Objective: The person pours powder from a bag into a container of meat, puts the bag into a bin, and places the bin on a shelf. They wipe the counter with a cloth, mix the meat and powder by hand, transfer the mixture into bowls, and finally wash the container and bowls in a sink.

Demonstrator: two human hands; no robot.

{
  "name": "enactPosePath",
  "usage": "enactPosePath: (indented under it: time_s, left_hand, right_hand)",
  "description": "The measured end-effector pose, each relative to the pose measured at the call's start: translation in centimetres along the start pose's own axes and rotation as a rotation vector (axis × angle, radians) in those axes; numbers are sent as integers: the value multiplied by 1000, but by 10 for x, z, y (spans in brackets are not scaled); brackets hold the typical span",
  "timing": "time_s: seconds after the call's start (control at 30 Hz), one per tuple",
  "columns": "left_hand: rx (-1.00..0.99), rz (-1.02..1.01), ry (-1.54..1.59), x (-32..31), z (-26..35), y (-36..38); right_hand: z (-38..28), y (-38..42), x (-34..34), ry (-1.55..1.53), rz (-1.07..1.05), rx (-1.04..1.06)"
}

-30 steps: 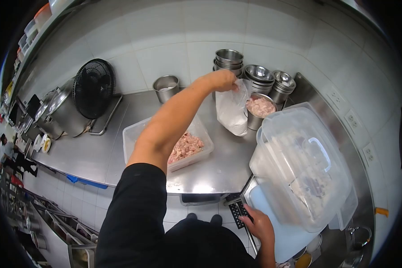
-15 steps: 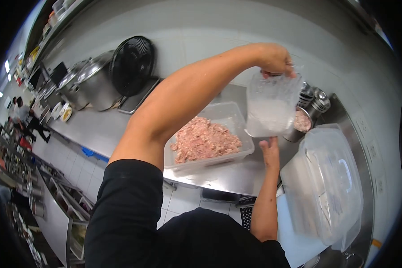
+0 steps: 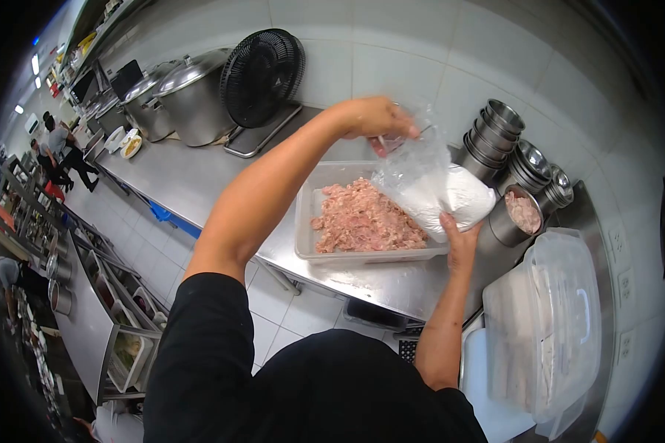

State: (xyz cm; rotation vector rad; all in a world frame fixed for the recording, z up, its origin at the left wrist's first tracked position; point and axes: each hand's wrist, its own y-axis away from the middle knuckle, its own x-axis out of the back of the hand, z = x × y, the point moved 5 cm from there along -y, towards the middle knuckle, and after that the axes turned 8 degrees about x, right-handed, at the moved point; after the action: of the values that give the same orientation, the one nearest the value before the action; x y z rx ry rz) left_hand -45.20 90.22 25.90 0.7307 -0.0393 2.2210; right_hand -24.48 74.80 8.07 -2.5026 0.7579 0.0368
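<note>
A clear plastic bag of white powder (image 3: 462, 198) is tilted beside and partly over the tub, its powder gathered at the right end. My left hand (image 3: 383, 124) has its fingers closed on the bag's upper plastic. From below, my right hand (image 3: 462, 240) cups the filled end, thumb on the near side. Under the bag's left part stands a clear plastic tub (image 3: 303, 221) containing a mound of raw minced meat (image 3: 366, 218). The tub's far right corner is hidden behind the bag.
Stacked steel cups (image 3: 495, 129) stand against the wall, beside a steel container of meat (image 3: 523, 214). A large lidded plastic box (image 3: 547, 325) is at the right. Lidded pots (image 3: 196, 100) and a black fan (image 3: 262, 77) line the counter's left. People (image 3: 66, 151) stand far left.
The bag has tipped from upright to slanted, its top now lower and further left over the tub. My left hand moved left and down; my right hand now cups the bag's filled end.
</note>
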Motion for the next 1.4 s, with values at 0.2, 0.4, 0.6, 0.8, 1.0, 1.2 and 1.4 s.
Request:
enactPosePath:
  time_s: [0.2,0.4,0.6,0.8,1.0,1.2,1.4]
  left_hand:
    - [125,-2,137,12,-66,-8]
    - [163,56,216,13,-101,-22]
    - [206,123,238,11,-112,-27]
    - [249,79,277,11,-127,-22]
    - [259,67,338,8,-144,-24]
    - [281,113,407,5,-152,-31]
    - [251,187,400,2,-155,-44]
  right_hand:
    - [8,-2,-20,220,-34,-28]
    - [11,-3,-31,418,17,90]
    - [2,-9,-39,506,15,94]
    - [7,-12,-40,539,-34,140]
    - [2,-15,-46,478,-103,165]
    - [-1,-17,-48,562,-73,133]
    - [4,-18,-48,572,-16,149]
